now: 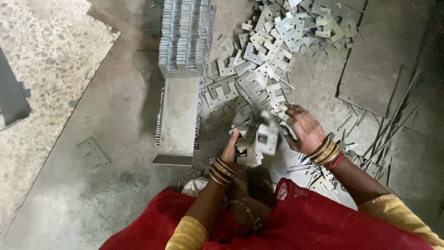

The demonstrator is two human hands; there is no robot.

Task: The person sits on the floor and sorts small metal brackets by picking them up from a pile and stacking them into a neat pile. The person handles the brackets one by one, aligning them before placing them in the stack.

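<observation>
My left hand (230, 147) holds a small stack of flat grey metal brackets (249, 150) upright against the floor. My right hand (303, 127) grips another punched metal bracket (268, 138) just right of that stack, touching it. Both wrists carry gold bangles. A loose heap of the same stamped brackets (268, 60) spreads across the floor just beyond my hands. A long, neat row of stacked brackets (185, 34) stands on edge at the far left of the heap.
A flat metal sheet (179, 118) lies in front of the stacked row. A single bracket (93, 153) lies alone at left. Larger metal sheets (379, 65) and thin metal strips (393, 129) lie at right. Red cloth covers my lap.
</observation>
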